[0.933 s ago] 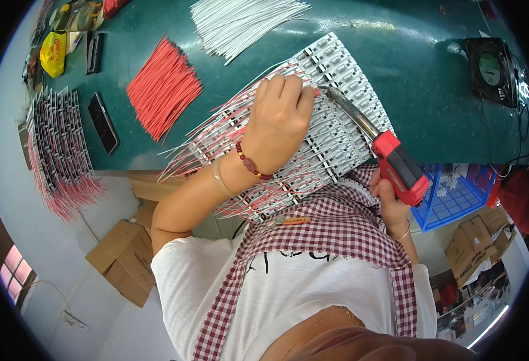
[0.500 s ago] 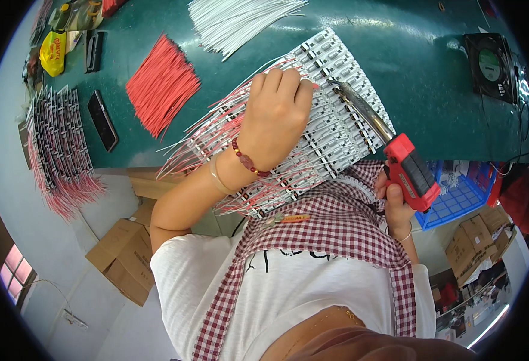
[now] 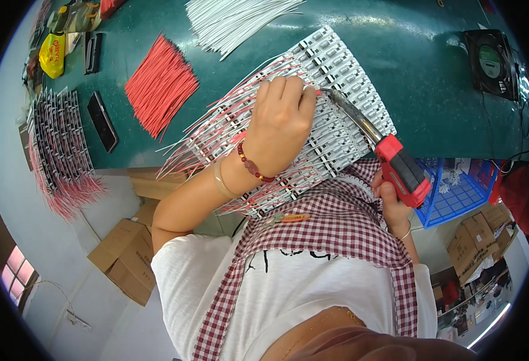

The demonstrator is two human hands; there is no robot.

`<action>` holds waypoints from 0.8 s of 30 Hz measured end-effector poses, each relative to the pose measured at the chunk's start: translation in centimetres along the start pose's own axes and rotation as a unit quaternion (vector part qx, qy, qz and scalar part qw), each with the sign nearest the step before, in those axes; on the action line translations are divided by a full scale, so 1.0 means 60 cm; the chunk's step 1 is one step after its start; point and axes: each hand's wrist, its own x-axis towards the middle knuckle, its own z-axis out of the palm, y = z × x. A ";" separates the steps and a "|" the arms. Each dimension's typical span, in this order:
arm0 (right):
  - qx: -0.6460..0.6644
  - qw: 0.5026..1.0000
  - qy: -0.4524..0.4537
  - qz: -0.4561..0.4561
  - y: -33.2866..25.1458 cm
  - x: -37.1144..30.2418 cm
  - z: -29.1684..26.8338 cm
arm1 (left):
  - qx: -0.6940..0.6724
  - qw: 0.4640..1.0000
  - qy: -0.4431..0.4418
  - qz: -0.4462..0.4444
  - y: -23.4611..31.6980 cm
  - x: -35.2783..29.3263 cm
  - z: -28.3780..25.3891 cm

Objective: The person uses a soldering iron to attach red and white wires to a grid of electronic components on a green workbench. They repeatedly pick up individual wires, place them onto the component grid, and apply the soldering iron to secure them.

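Observation:
With closed fingertips my left hand point(image 3: 281, 117) pinches a red wire point(image 3: 319, 92), whose end pokes out just past the fingers. The hand rests over a panel of small white circuit boards point(image 3: 352, 90), laid slantwise at the table's front edge. Many red and white wires point(image 3: 216, 120) trail from the panel toward the left. My right hand point(image 3: 392, 201) is wrapped round the handle of a red and black soldering iron point(image 3: 402, 168). Its dark tip points up and left, close by the end of the red wire; whether they touch I cannot tell.
On the green table point(image 3: 433, 108) lie a bundle of red wires point(image 3: 161, 87) and a bundle of white wires point(image 3: 234, 21). A phone point(image 3: 102, 121) and a wired panel point(image 3: 60, 141) are at left, a black fan point(image 3: 490, 63) at right. A blue basket point(image 3: 454, 201) stands below the edge.
The soldering iron has moved left and slightly upward, bringing its tip next to the red wire's end. My left hand has shifted slightly downward, still pinching.

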 end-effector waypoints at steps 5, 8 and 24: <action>0.052 0.998 -0.034 0.017 0.000 -0.009 -0.020 | 0.015 1.000 -0.010 -0.004 0.003 0.001 -0.002; 0.040 0.999 0.002 -0.015 -0.001 -0.006 -0.012 | 0.034 0.999 -0.024 -0.004 0.004 0.002 -0.003; -0.009 1.000 0.025 0.007 0.011 -0.022 -0.007 | -0.011 1.000 -0.009 0.005 0.013 -0.010 0.005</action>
